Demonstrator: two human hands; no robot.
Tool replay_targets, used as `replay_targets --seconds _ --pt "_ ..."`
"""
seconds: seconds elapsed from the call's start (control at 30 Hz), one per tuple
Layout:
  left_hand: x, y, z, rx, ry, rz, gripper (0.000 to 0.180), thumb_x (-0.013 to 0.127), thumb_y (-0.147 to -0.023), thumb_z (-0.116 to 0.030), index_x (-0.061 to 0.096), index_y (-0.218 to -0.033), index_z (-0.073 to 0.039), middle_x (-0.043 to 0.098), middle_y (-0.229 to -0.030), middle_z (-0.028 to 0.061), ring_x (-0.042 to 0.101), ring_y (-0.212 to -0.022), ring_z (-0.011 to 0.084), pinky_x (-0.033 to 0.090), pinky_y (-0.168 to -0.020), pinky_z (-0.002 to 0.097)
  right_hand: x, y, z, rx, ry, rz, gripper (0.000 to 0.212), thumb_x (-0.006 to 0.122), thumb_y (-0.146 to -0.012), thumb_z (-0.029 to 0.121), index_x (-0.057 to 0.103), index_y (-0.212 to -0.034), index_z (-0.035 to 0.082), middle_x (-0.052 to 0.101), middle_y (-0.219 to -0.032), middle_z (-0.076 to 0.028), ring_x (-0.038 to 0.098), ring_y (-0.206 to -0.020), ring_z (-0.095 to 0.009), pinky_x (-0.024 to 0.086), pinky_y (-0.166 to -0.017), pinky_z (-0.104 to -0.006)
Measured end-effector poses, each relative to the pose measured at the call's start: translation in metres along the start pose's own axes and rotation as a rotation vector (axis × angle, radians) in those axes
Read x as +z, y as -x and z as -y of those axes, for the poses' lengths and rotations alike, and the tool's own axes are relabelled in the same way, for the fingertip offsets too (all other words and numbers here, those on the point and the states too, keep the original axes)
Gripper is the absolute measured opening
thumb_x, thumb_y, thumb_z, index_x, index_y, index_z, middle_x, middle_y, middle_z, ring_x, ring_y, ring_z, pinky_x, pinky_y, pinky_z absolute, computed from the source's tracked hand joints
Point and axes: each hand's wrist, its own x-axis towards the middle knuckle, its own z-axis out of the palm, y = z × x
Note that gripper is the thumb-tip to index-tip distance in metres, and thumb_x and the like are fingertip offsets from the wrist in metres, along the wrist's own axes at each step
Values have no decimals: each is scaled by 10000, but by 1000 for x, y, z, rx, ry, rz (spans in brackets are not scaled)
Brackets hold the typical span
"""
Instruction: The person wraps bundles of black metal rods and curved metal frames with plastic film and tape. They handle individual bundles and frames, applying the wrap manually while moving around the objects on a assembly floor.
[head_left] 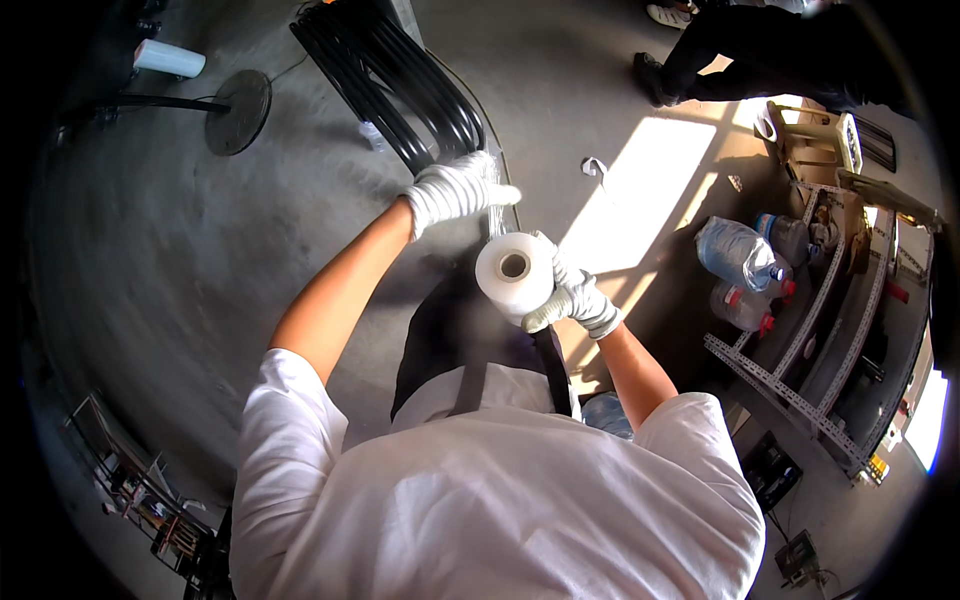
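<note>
My right hand (577, 298), in a whitish knit glove, is closed on a roll of clear stretch film (500, 270), its cardboard core facing up. A gathered strip of film (495, 222) runs from the roll up to my left hand. Gloved in striped white, my left hand (450, 195) lies at the near end of a bundle of black tubes (395, 85), pinching the film, one finger pointing right. Its fingertips are partly hidden, so I cannot tell whether it also grips the tubes.
Far left, a round dark plate (238, 112) and a white roll (170, 59) are on the concrete floor. A metal rack (820, 340) stands at right, large plastic bottles (735, 252) beside it. Another person's dark-clothed leg (740, 55) shows at top right. A crumpled scrap (594, 167) lies ahead.
</note>
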Motion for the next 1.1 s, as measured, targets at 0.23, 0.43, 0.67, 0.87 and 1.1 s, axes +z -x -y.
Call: replay_targets --seconds 0.23,0.43,0.67,0.87,1.1 --pt "0 -35 16 -194 262 -141 144 564 -832 -170 627 -820 -41 557 -623 -10 480 -526 71 396 -488 227 0 -44 -36 -75 -56 77 994 868 -442 185 350 -1280 57 531 -1066 -87 489 -1028 -197 399 -882 -297" --pt "-61 -12 -32 -214 -621 -146 344 466 -851 -325 632 -853 -25 638 -840 155 617 -777 306 479 -705 384 44 -165 -23 -177 95 107 1017 875 -441 257 323 -1271 59 483 -1188 -89 459 -1081 -208 389 -918 -334" --pt "-13 101 42 -397 455 -1156 535 687 -721 -173 440 -1190 -103 540 -1101 98 533 -995 192 463 -823 326 55 -166 -5 -73 -53 -145 1022 881 -412 341 312 -1220 84 471 -1145 -83 447 -1082 -191 386 -918 -327" --pt "57 67 113 -335 934 -1037 800 802 -589 -93 348 -1248 -107 506 -1138 98 500 -1061 188 480 -831 353 59 -159 -9 -92 159 -156 839 808 -569 273 317 -1222 81 468 -1142 -91 453 -1078 -200 373 -931 -320" --pt "56 78 105 -221 1280 -1200 709 631 -757 -421 329 -1288 -60 465 -1209 127 492 -1075 239 428 -892 364 39 -173 -35 -75 -362 -28 568 733 -663 98 460 -1158 30 514 -1124 -100 499 -1058 -190 388 -934 -300"
